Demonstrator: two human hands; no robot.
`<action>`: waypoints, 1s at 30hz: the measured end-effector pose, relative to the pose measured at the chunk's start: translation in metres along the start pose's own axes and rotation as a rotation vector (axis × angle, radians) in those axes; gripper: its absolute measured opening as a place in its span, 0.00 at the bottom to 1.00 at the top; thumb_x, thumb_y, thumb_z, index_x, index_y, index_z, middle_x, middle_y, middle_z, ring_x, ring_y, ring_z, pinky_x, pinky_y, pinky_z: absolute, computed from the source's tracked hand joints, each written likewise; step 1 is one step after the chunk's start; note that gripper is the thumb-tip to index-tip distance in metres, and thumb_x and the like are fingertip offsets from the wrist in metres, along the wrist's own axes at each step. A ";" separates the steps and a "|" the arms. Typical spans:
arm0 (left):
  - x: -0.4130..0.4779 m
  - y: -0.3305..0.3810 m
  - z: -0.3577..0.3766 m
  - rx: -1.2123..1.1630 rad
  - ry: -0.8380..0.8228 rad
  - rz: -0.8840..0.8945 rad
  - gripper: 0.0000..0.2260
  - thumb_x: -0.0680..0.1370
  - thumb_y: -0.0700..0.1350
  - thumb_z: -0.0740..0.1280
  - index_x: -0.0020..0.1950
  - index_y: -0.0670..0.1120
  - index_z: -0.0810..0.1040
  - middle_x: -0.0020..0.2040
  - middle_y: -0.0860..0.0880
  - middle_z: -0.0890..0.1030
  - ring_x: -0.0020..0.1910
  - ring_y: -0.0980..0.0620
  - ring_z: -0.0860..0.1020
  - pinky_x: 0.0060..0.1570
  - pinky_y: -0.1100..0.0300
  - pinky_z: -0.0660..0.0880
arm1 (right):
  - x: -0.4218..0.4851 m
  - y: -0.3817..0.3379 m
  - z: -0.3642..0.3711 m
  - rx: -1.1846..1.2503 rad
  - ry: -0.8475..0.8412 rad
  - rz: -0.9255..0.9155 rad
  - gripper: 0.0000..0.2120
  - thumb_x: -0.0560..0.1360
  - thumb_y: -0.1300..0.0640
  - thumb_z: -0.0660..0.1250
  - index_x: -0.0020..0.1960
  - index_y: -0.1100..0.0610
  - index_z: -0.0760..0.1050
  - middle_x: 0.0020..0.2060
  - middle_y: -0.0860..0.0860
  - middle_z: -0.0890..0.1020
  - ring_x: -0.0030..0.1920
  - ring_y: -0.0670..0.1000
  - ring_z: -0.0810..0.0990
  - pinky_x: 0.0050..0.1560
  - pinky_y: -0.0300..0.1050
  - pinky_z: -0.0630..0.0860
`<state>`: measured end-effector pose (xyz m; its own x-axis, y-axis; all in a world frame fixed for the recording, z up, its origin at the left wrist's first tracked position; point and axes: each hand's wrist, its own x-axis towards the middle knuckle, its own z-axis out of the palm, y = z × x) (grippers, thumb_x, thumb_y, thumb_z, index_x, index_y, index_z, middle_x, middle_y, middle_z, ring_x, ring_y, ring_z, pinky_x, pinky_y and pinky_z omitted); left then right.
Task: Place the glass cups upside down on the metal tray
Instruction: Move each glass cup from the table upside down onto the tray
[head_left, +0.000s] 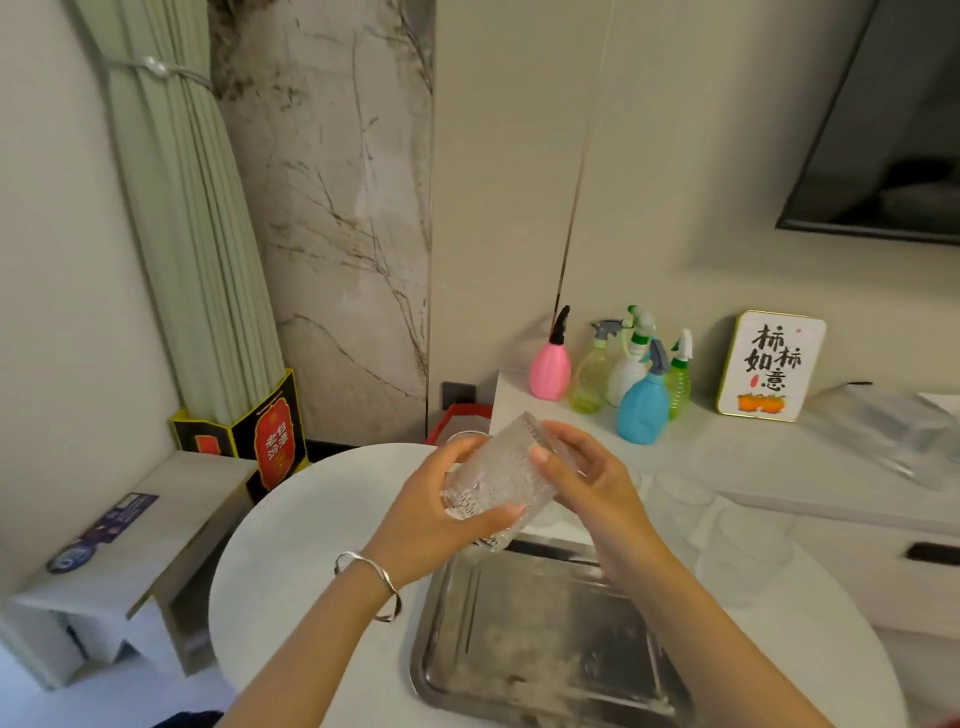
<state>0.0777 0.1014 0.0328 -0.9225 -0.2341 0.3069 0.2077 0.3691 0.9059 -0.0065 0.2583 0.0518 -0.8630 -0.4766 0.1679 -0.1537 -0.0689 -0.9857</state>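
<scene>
A round white table (291, 561) fills the lower middle of the frame. On its right part lies a metal tray (545, 649), rectangular and shiny, bare inside, its far edge reaching up under the person's hands.

A tied-back pale green curtain (192, 234) hangs in the upper left, its foot behind a black and red box (270, 436). To the right of the curtain stands a veined marble wall panel (343, 208). A dark screen (893, 119) takes the upper right corner.

A white shelf (727, 452) runs across the middle right. On it stand five spray bottles close together: a pink one (550, 366), a yellow-green one (592, 379), a white one (631, 364), a blue one (644, 402) and a green one (679, 382). Just right of them leans a small white sign (771, 366) with black characters and orange fruit.

Above the tray's far edge, in the middle of the frame, both hands hold one glass cup (498, 478). It is clear, textured and tilted, one end up and to the right, the other down and to the left, clear of the tray. The left hand (436, 514) wraps its lower part, thumb across the front. The right hand (587, 478) pinches its upper end with fingers and thumb. A silver bracelet (374, 584) circles the left wrist.

More clear glass cups (737, 551) stand faintly at the table's right side, hard to count.
</scene>
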 end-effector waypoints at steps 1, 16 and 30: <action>0.001 -0.001 0.002 0.034 -0.050 -0.014 0.27 0.59 0.66 0.73 0.54 0.74 0.65 0.53 0.69 0.73 0.53 0.69 0.74 0.39 0.73 0.74 | -0.002 0.000 -0.002 -0.033 -0.001 -0.019 0.33 0.56 0.37 0.73 0.59 0.45 0.75 0.54 0.40 0.81 0.51 0.37 0.80 0.46 0.34 0.79; 0.018 -0.094 0.026 0.075 -0.157 -0.171 0.31 0.60 0.56 0.78 0.58 0.59 0.67 0.58 0.57 0.77 0.56 0.59 0.76 0.56 0.58 0.76 | 0.009 0.088 0.004 0.025 -0.248 0.370 0.29 0.73 0.34 0.56 0.69 0.48 0.67 0.62 0.47 0.80 0.62 0.46 0.78 0.58 0.40 0.75; 0.008 -0.147 0.035 0.038 -0.163 -0.236 0.31 0.59 0.56 0.79 0.57 0.57 0.69 0.56 0.56 0.79 0.55 0.58 0.78 0.55 0.60 0.77 | 0.005 0.110 0.017 -0.186 -0.250 0.440 0.27 0.78 0.39 0.53 0.73 0.49 0.56 0.67 0.46 0.66 0.65 0.45 0.63 0.65 0.42 0.58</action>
<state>0.0285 0.0765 -0.1082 -0.9847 -0.1707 0.0347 -0.0287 0.3557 0.9342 -0.0199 0.2337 -0.0559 -0.7279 -0.6207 -0.2914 0.0947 0.3299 -0.9393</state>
